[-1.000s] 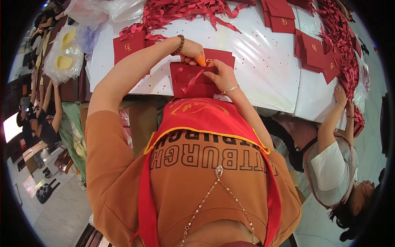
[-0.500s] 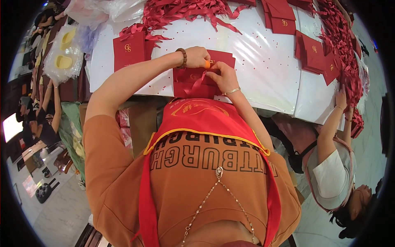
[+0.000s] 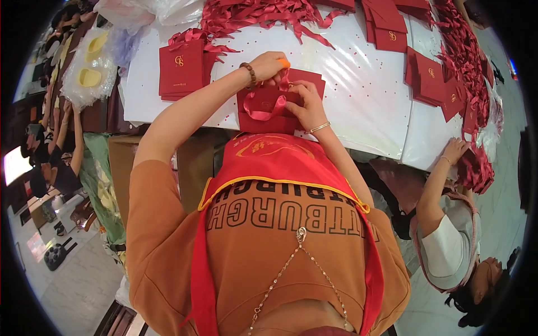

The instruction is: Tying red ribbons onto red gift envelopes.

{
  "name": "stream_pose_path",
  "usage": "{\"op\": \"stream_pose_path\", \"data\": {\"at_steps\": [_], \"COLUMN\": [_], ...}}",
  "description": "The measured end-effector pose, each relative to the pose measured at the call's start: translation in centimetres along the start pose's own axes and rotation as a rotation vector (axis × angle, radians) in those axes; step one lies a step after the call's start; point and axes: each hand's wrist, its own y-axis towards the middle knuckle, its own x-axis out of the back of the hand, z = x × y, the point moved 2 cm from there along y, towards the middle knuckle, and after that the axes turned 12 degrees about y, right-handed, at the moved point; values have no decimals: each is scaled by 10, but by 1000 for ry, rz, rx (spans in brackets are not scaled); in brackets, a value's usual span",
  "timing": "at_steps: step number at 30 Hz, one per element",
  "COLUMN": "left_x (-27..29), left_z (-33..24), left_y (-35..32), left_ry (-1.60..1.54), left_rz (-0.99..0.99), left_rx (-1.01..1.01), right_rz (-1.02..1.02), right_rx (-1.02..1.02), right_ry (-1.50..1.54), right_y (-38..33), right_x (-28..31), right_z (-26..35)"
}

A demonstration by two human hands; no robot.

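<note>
Dark red card folders or flat bags (image 3: 252,124) lie stacked on the white table in front of me. Above them, a glossy red ribbon (image 3: 259,115) curves in a loose loop. My left hand (image 3: 270,68), with an orange cover on one finger and a beaded bracelet at its wrist, pinches the ribbon near the folder's far edge. Close beside it, my right hand (image 3: 307,107), wearing a thin bangle, holds another part of the ribbon between thumb and fingers. Where the ribbon meets the folder is partly hidden by my fingers.
Loose red ribbons (image 3: 269,19) are heaped at the far side. Finished-looking red folders (image 3: 182,67) lie left, and more folders (image 3: 428,78) lie right. A plastic bag with yellow shoes (image 3: 89,78) sits far left. At right, another person's hand (image 3: 455,150) touches a ribbon pile.
My left hand has lifted slightly away from the folder, drawing ribbon up. The ribbon's hanging end has become a wider loop to the left. The other person's hand at right has moved lower.
</note>
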Motion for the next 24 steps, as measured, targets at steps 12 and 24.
{"op": "stream_pose_path", "data": {"at_steps": [12,24], "left_x": [53,-42], "left_z": [-37,32], "left_y": [-8,-31], "left_ry": [-371,-679], "left_rz": [-312,-373], "left_rx": [-248,-271], "right_rz": [-87,-115], "right_rx": [-395,-337], "right_ry": [996,624], "right_y": [-9,22], "right_x": [21,30], "right_z": [3,-14]}}
